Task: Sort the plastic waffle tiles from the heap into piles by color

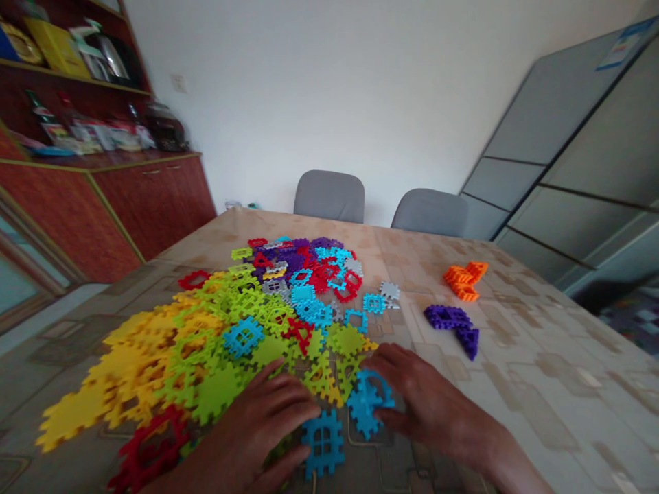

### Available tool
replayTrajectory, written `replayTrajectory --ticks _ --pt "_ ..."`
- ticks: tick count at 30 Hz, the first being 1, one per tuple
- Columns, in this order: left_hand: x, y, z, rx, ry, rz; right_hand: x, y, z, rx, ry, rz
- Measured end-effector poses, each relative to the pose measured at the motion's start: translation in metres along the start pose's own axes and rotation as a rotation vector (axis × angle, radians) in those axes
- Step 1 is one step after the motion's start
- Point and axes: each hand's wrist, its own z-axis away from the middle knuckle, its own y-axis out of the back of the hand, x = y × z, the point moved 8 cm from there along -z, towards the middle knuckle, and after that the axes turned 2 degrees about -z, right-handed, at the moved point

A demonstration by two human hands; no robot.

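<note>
My left hand (272, 422) is low in the middle of the view, its thumb and fingers closed at the left edge of a blue square interlocking tile (329, 442) with a window-like grid. To its right, my right hand (412, 387) grips a piece of blue interlocking tiles (364, 406) between thumb and fingers; one part has a rounded opening. The two blue pieces are close together, apparently not joined. Beyond my hands spreads a heap of similar tiles: yellow tiles (128, 363), green tiles (221, 391), red tiles (327, 274) and purple tiles (288, 261).
On the right of the patterned tablecloth (515, 384) lie stacked orange tiles (466, 280) and purple tiles (450, 319). Two grey chairs (329, 195) stand behind the table's far edge. A wooden cabinet (154, 189) is at the left, a grey cabinet (519, 137) at the right.
</note>
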Motion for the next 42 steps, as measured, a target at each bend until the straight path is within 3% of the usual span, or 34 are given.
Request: replayTrajectory --ticks 4,7,14,19,26,31,34,42 --pt "0.004 -0.005 0.001 -0.042 -0.027 0.039 0.038 0.011 -0.005 0.050 -0.111 0.132" --pt "0.001 -0.007 0.003 -0.028 -0.032 0.019 0.049 0.008 -0.008 0.041 -0.118 0.117" --pt "-0.006 0.010 -0.005 0.051 -0.010 -0.017 0.054 0.011 -0.010 0.054 -0.074 -0.013" --pt "0.006 0.020 -0.023 0.067 -0.061 -0.013 0.054 0.031 -0.040 0.229 0.092 0.013" --pt "0.026 -0.005 -0.022 -0.040 -0.244 -0.147 0.057 0.012 -0.081 0.132 0.164 0.150" --pt "0.022 -0.012 -0.013 0.065 -0.357 -0.206 0.055 0.013 -0.079 0.136 0.127 0.233" --pt "0.023 -0.013 -0.014 0.101 -0.376 -0.271 0.053 0.013 -0.078 0.136 0.105 0.276" --pt "0.014 -0.021 -0.017 0.037 -0.311 -0.359 0.065 0.021 -0.082 0.241 0.054 0.291"
